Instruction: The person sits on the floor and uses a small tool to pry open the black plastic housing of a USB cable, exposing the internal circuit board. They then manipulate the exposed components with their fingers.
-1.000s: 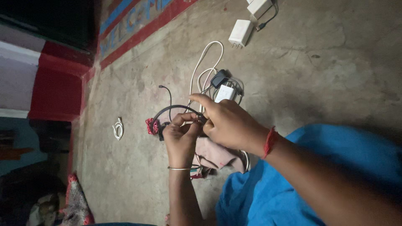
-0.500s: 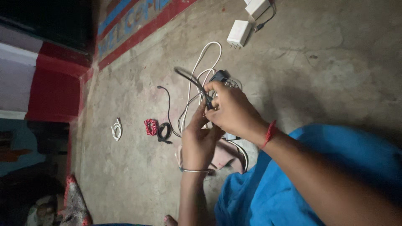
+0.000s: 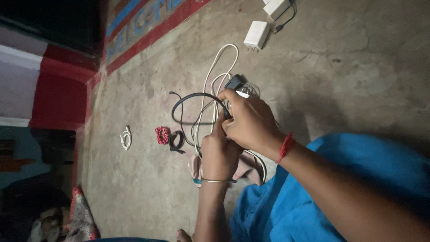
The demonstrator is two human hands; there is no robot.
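Note:
My left hand (image 3: 218, 154), with a thin metal bangle at the wrist, and my right hand (image 3: 250, 122), with a red thread at the wrist, are pressed together over the concrete floor (image 3: 349, 71). Both grip a black cable (image 3: 195, 95), which arcs out of them in a loop to the left. A white cable (image 3: 220, 60) lies in long loops under and beyond the hands. A black plug (image 3: 234, 82) shows just above my right hand's fingers.
Two white chargers (image 3: 256, 36) (image 3: 275, 6) lie at the top. On the floor to the left are a red scrunchie (image 3: 162, 135), a black band (image 3: 176, 141) and a small white cable coil (image 3: 126, 137). Pink cloth (image 3: 194, 166) lies under my left wrist. Blue clothing (image 3: 286, 210) fills the lower right.
Both hands moved away from the scrunchie and black band, lifting the black cable; its end has swung round and now forms a wide loop to the left.

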